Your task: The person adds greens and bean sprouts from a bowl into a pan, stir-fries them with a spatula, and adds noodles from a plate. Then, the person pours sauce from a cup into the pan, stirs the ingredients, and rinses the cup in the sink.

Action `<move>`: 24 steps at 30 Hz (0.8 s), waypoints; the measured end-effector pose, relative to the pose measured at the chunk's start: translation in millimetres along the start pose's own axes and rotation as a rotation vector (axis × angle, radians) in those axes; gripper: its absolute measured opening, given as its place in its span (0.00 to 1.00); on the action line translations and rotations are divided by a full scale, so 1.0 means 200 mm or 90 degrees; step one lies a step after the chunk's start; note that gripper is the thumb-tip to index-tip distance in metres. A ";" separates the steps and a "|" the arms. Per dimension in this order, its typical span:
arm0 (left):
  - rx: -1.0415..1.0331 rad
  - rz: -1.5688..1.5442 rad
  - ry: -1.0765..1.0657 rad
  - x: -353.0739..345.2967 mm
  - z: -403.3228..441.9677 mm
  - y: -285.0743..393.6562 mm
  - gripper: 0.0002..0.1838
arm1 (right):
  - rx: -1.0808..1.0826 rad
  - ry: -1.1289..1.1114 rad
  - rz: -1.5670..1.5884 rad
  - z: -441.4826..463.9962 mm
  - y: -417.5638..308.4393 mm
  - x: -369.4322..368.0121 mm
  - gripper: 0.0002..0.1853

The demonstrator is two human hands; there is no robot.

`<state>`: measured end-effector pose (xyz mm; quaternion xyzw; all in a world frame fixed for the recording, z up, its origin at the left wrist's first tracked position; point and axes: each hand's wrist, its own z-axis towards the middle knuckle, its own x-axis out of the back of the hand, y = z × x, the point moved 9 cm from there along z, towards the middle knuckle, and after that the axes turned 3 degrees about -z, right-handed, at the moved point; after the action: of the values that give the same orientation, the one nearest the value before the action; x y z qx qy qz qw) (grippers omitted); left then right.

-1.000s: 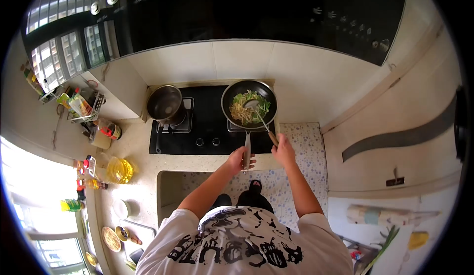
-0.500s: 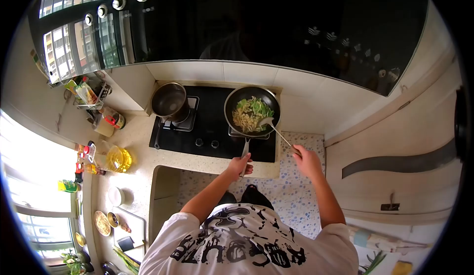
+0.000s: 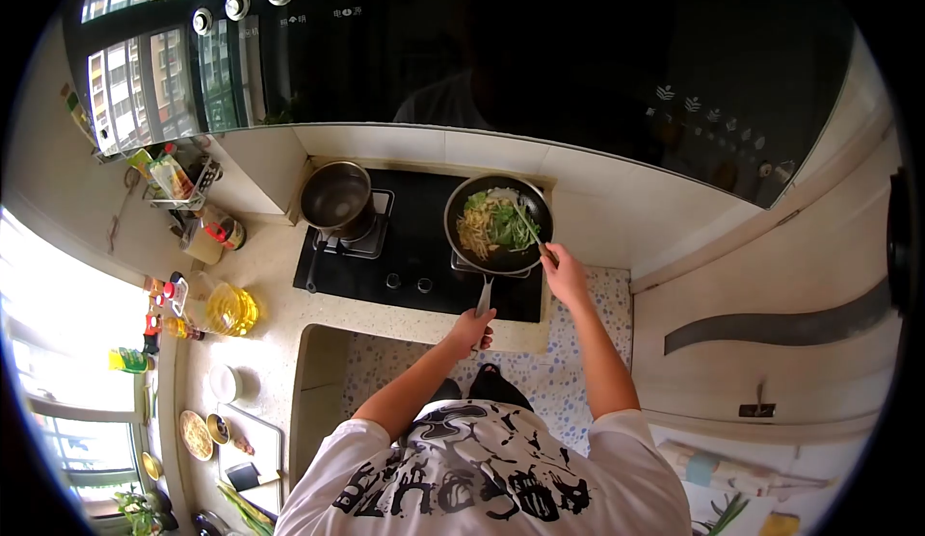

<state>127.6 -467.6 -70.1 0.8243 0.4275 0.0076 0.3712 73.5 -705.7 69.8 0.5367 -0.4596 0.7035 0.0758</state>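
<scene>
The pale, speckled tabletop (image 3: 275, 271) before me carries a black gas stove (image 3: 409, 228), with a saucepan (image 3: 339, 207) on its left burner and a wok (image 3: 466, 197) over the right one. Along my tabletop's left side, from far to near, I have a red-labelled bottle (image 3: 227, 234), a bottle of yellow oil (image 3: 231, 312), a white bowl (image 3: 225, 383) and a cutting board (image 3: 267, 429).

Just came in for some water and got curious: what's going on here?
Someone is stirring food at the stove. Their left hand grips the handle of a pan at the right burner, while their right hand holds a spatula that reaches into it. Pale strips and greens lie in the pan, partly mixed. A pot is at the left burner, untouched.
</scene>
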 end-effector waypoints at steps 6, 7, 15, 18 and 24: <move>0.006 -0.003 -0.015 0.00 0.00 0.01 0.22 | 0.010 0.019 0.059 -0.11 0.03 -0.17 0.18; 0.003 -0.005 -0.025 0.00 0.00 0.01 0.22 | 0.036 0.039 0.036 -0.18 0.00 -0.14 0.17; -0.006 0.040 -0.003 0.01 0.02 0.00 0.22 | 0.033 -0.100 -0.095 -0.44 0.03 0.39 0.17; -0.013 0.046 -0.007 0.00 0.02 0.00 0.22 | 0.042 -0.093 -0.111 -0.34 0.09 0.33 0.17; -0.018 0.039 -0.006 -0.01 0.04 -0.02 0.23 | -0.019 0.015 -0.007 -0.05 0.12 0.04 0.18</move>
<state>126.7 -472.1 -77.3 0.8316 0.4001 0.0215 0.3845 48.2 -714.8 62.5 0.5294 -0.4660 0.7028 0.0929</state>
